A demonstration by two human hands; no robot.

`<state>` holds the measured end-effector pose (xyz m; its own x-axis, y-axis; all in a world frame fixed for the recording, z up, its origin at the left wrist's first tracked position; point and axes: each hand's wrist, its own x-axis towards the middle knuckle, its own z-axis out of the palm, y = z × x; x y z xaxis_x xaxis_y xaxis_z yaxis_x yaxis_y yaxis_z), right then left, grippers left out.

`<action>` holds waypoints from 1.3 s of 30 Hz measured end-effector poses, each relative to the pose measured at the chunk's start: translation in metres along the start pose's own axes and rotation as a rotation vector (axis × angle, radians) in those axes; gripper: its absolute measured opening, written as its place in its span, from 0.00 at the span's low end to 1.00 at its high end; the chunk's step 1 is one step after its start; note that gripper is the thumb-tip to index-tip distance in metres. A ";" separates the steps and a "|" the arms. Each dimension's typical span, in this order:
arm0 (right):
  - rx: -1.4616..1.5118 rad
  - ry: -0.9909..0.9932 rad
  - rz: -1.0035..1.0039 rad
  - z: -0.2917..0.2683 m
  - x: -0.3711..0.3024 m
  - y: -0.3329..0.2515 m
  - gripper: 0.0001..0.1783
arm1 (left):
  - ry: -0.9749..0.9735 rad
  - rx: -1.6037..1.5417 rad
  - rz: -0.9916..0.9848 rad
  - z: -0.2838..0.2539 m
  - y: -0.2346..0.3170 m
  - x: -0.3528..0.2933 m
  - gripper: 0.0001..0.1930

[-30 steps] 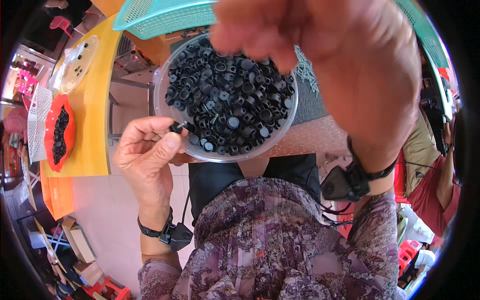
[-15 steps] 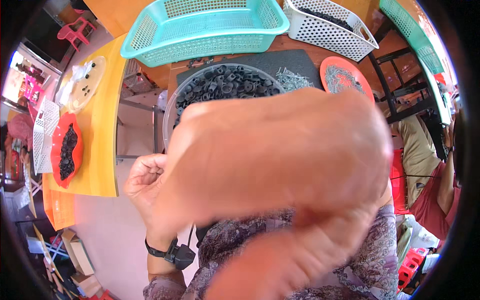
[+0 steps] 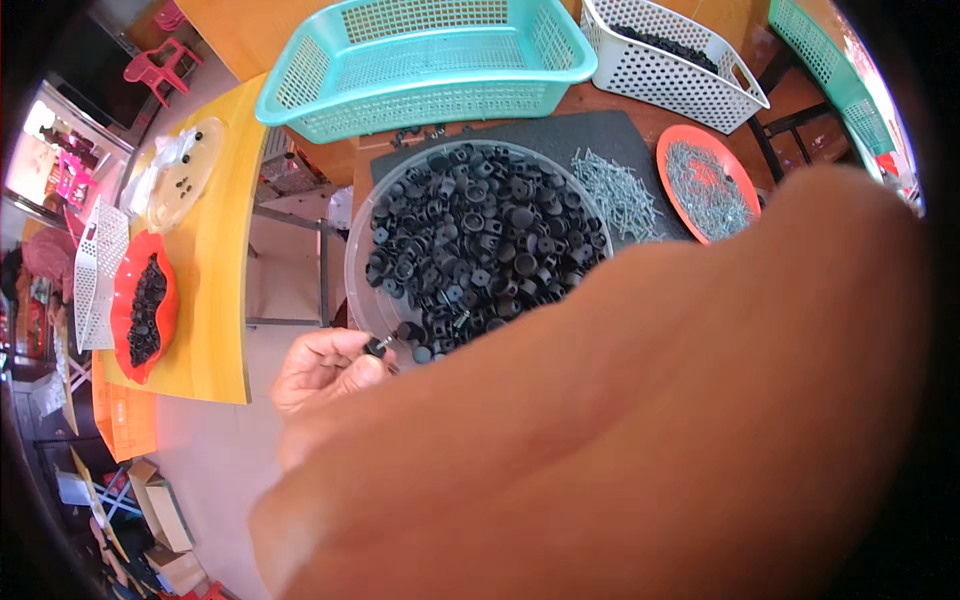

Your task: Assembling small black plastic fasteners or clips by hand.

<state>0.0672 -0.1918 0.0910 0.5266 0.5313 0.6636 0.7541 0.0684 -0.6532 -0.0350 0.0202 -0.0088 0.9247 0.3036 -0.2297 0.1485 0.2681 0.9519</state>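
Observation:
At the near left edge of a clear round tub (image 3: pixel 357 290), my left hand (image 3: pixel 322 375) is closed, pinching a small black plastic cap (image 3: pixel 374 347) between thumb and fingertips. A silvery screw (image 3: pixel 387 342) sticks out of the cap towards the tub. Loose black plastic caps (image 3: pixel 470 235) fill the tub, with a few screws among them. Very close to the camera, my right hand (image 3: pixel 600 420) is a large blur covering the lower right and the tub's near side. Its fingers cannot be made out.
Beside the tub, a pile of screws (image 3: pixel 615 195) lies on a dark mat (image 3: pixel 560 133), near an orange plate (image 3: pixel 667 180) of screws. Behind stand a turquoise basket (image 3: pixel 430 95) and a white basket (image 3: pixel 680 85) of black parts. A yellow table (image 3: pixel 215 300) at left bears a red dish (image 3: pixel 125 325).
My right hand has swung down and to the right across the view, uncovering most of the tub. The cap and screw in my left hand now show. The view has shifted slightly.

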 end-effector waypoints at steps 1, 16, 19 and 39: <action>-0.003 -0.002 -0.020 -0.001 0.005 0.000 0.05 | -0.071 -0.046 0.055 -0.003 -0.004 0.004 0.09; -0.008 -0.055 -0.091 0.005 0.018 -0.013 0.05 | -0.201 -0.093 0.090 0.000 -0.007 0.001 0.12; -0.029 -0.078 -0.059 0.002 0.014 -0.014 0.06 | -0.270 -0.109 -0.053 -0.004 0.002 0.000 0.10; -0.693 -0.245 0.157 0.030 -0.081 0.014 0.13 | -0.221 -0.193 0.179 0.019 -0.014 -0.006 0.11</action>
<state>0.0230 -0.2086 0.0170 0.6072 0.6694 0.4279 0.7942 -0.5279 -0.3010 -0.0361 -0.0029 -0.0166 0.9868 0.1619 0.0074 -0.0729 0.4025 0.9125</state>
